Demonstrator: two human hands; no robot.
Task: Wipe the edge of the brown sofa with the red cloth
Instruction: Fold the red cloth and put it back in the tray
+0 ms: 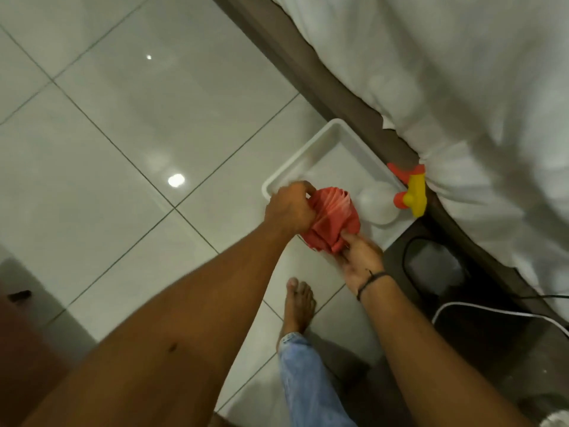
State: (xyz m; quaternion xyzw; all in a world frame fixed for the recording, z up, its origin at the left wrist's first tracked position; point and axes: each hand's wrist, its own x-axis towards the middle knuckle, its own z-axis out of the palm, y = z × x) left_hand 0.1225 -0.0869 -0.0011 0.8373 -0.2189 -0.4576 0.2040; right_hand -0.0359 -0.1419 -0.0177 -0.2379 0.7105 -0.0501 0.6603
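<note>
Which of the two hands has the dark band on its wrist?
The right hand, gripping the lower end of the red cloth. The left hand, bunched on the cloth's upper left side, has a bare wrist.

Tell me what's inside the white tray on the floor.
A white spray bottle with a yellow and orange trigger head lies in the white tray. Both hands, left hand and right hand, bunch the red cloth over its near end, hiding whatever is beneath.

1 red cloth (334,221), 1 tray (311,152), 2 hands (291,208)
</note>
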